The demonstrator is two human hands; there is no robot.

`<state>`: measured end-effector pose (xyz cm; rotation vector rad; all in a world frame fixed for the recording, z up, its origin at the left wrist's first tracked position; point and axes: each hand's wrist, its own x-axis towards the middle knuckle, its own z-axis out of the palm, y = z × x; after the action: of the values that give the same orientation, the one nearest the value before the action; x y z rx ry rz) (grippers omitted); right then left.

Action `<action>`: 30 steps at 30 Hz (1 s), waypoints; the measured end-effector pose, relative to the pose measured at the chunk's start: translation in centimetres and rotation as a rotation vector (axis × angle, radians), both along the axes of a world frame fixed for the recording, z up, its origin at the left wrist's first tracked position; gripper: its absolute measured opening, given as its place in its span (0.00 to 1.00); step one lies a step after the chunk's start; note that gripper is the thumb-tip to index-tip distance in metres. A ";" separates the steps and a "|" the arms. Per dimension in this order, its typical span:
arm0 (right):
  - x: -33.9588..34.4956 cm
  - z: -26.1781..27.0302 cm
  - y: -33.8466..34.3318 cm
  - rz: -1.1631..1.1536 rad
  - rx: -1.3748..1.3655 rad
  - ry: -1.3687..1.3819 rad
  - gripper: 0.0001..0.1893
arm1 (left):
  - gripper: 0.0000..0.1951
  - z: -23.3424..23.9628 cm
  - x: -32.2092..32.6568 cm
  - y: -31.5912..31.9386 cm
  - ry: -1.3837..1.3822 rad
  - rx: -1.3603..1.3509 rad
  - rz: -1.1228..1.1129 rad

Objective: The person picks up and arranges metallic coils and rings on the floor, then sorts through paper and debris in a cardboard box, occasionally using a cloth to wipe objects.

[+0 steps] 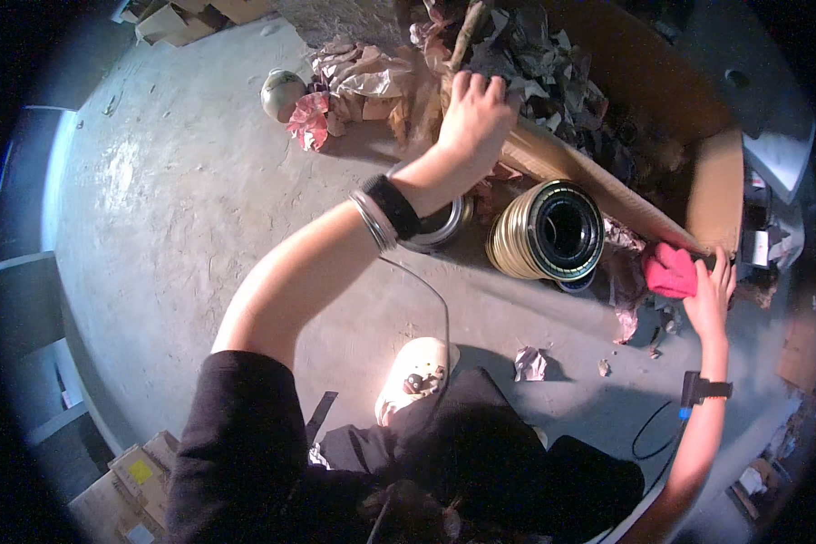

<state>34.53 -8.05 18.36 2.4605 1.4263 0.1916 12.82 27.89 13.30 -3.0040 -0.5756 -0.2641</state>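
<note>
My left hand point(477, 112) is curled over the upper edge of a large cardboard box point(605, 173), near the box's left end. Its fingertips are hidden behind that edge. At the box's near right corner, my right hand point(710, 292) has a pinkish-red cloth point(671, 270) pinched at the thumb, with its other fingers against the cardboard. Between my hands, outside the box wall, stands a stack of gold-coloured rings point(547, 231) with a dark, hollow centre. Another metal ring point(449, 228) is partly covered by my left wrist.
Crumpled paper point(551, 61) fills part of the box. More paper point(374, 71) and a round pale pot point(282, 95) lie on the concrete floor point(177, 204). A paper scrap point(530, 364) lies near my shoe point(415, 374). Flat cartons point(132, 483) are at lower left. A cable point(442, 306) hangs before me.
</note>
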 end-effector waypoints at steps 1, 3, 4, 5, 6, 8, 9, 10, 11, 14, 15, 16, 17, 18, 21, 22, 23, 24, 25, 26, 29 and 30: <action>-0.8 0.6 -0.1 -0.026 -0.037 0.042 0.21 | 0.19 -1.2 -0.1 0.1 -0.207 0.009 -0.039; -2.3 2.6 0.3 -0.064 -0.079 0.149 0.20 | 0.22 -1.0 -0.8 0.0 -0.252 0.045 -0.106; -2.8 3.2 0.6 -0.112 -0.114 0.211 0.20 | 0.22 -1.1 -1.2 0.4 -0.282 0.082 -0.156; -3.1 3.6 0.9 -0.162 -0.146 0.274 0.21 | 0.21 -1.1 -1.9 1.0 -0.311 0.119 -0.207; -3.5 4.3 0.7 -0.132 -0.098 0.257 0.21 | 0.26 -0.6 -2.3 0.7 -0.322 -0.086 -0.248; -4.8 5.3 0.5 -0.065 -0.017 0.237 0.24 | 0.25 0.0 -3.2 0.1 -0.373 -0.120 -0.279; -5.6 5.3 1.4 -0.011 0.014 0.239 0.24 | 0.23 1.1 -4.2 -1.0 -0.433 -0.165 -0.254; -6.3 5.3 2.1 0.056 0.042 0.244 0.22 | 0.20 1.5 -5.5 -1.8 -0.442 -0.197 -0.269; -6.9 4.8 2.8 0.147 0.075 0.247 0.22 | 0.18 1.5 -6.4 -3.0 -0.475 -0.213 -0.289; -8.9 3.2 2.9 0.390 0.034 0.362 0.22 | 0.28 1.3 -8.0 -8.6 -0.321 -0.566 -0.432; -9.6 1.6 2.9 0.440 0.065 0.416 0.20 | 0.33 1.2 -8.7 -10.5 -0.264 -0.681 -0.451; -10.6 1.0 3.1 0.474 0.067 0.443 0.17 | 0.38 1.5 -8.9 -12.3 -0.267 -0.779 -0.457; -11.5 0.0 3.1 0.500 0.084 0.504 0.14 | 0.42 1.3 -9.1 -13.7 -0.211 -0.830 -0.479; -12.6 -1.0 3.4 0.522 0.108 0.572 0.13 | 0.44 0.7 -9.4 -14.7 -0.185 -0.893 -0.483; -14.7 -1.6 3.6 0.528 0.210 0.572 0.13 | 0.46 -0.2 -9.3 -16.6 -0.013 -0.946 -0.557; -15.0 -2.1 4.1 0.525 0.203 0.616 0.15 | 0.46 -0.6 -9.8 -16.7 -0.033 -1.023 -0.536; -15.2 -2.4 4.6 0.518 0.197 0.662 0.17 | 0.46 -1.0 -10.3 -16.6 -0.058 -1.100 -0.508; -15.5 -2.3 4.9 0.509 0.201 0.677 0.18 | 0.41 -1.1 -10.7 -16.4 -0.109 -1.130 -0.473; -15.8 -2.6 5.2 0.506 0.202 0.700 0.19 | 0.41 -1.3 -11.3 -15.6 -0.089 -1.116 -0.442; -16.0 -3.1 5.4 0.508 0.245 0.728 0.22 | 0.38 -1.5 -11.8 -14.6 -0.086 -1.162 -0.475; -17.1 -3.2 5.7 0.382 0.405 0.846 0.31 | 0.24 -1.2 -12.7 -12.0 -0.213 -1.234 -0.426; -16.9 -3.5 5.1 0.349 0.446 0.866 0.31 | 0.23 -1.2 -13.0 -10.7 -0.244 -1.209 -0.387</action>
<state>17.60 -2.92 14.91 2.7564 2.3736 -0.6366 -0.17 17.21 12.09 -4.3058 -0.1351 -0.4206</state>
